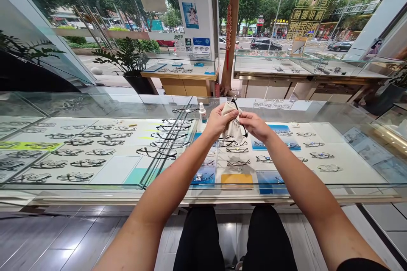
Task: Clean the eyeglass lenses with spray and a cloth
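Above the glass counter, my two hands meet at a cream cloth [234,129] with dark print on it. The cloth is wrapped about a pair of dark-framed eyeglasses [234,100], which shows above it and again at its right side; the lenses are mostly hidden. My left hand [219,120] is closed on the cloth, thumb across its front. On the other side my right hand [253,125] pinches the eyeglasses and the cloth's edge. Just left of my hands stands a small white spray bottle [202,113] on the counter.
A column of several eyeglasses [170,136] lies on the glass top left of my arms. Inside the glass display counter [127,164] are rows of more frames. Beyond stand a wooden post [234,29], a potted plant [130,61] and other showcases [270,65].
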Demonstrator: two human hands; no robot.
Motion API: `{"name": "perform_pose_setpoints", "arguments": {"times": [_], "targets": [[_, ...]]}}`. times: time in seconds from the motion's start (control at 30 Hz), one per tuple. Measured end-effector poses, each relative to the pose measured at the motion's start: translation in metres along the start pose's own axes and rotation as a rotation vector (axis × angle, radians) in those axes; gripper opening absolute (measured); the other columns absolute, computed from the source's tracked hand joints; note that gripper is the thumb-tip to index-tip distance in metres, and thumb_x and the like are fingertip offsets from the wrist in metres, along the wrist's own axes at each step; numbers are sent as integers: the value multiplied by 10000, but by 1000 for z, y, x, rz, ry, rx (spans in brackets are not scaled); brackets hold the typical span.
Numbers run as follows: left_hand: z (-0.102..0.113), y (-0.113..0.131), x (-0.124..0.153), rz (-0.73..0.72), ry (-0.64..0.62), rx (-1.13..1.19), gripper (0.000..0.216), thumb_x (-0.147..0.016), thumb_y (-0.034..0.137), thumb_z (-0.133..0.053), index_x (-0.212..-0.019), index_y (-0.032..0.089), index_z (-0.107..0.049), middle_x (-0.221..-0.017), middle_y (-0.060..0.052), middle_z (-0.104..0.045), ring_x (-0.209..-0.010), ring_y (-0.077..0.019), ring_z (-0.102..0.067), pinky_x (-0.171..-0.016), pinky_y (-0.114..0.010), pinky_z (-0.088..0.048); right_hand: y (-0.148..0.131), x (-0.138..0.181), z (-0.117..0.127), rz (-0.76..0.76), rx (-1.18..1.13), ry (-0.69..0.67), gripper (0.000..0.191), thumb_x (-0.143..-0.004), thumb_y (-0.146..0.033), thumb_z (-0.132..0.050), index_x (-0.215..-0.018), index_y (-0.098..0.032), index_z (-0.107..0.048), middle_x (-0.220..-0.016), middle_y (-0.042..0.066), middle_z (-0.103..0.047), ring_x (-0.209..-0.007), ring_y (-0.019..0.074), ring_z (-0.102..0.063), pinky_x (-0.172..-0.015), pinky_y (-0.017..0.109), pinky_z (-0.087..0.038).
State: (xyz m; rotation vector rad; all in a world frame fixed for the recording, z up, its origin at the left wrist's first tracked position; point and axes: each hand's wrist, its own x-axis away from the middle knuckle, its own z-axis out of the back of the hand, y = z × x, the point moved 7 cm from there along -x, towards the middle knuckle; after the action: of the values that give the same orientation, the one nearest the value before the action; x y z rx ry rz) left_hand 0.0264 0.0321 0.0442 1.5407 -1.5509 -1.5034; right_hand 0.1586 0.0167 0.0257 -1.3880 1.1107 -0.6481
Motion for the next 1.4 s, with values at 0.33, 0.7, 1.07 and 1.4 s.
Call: {"name": "perform_pose_setpoints", "arguments": {"times": [0.33,0.7,1.07,1.4], "targets": [[3,-1,-3,-56,42,-61,676,-677,792,-956,-774,182,-680,-684,13,-631,-615,-119,-543,-596,-254,-438,-2,1,-10,-3,36,-40,371,-698,-501,-960,-842,-212,-777,-851,21,-753,-876,209,-665,-828,319,-511],[7,-8,-10,-8,-95,-4,631,-730,750,-954,-898,175,-754,-782,-20,-695,-671,-149,-613,-652,-277,-509,-5,0,9,-15,-40,86,341,-683,-443,-917,-799,-213,-694,-744,-15,-585,-695,146,-505,-651,289,-452],[6,-4,-4,-42,-34,-91,610,-622,620,-1056,-866,174,-720,-768,9,-685,-656,-122,-588,-632,-243,-477,6,-2,2,-17,-51,17,340,-727,-436,-953,-906,-193,-796,-889,35,-729,-854,180,-627,-864,323,-543],[14,-8,-11,-58,75,-39,695,-737,846,-883,-807,178,-709,-730,-24,-713,-656,-151,-640,-633,-272,-504,0,1,-4,38,17,44,400,-719,-508,-952,-803,-217,-691,-853,-2,-635,-835,175,-554,-773,307,-459]]}}
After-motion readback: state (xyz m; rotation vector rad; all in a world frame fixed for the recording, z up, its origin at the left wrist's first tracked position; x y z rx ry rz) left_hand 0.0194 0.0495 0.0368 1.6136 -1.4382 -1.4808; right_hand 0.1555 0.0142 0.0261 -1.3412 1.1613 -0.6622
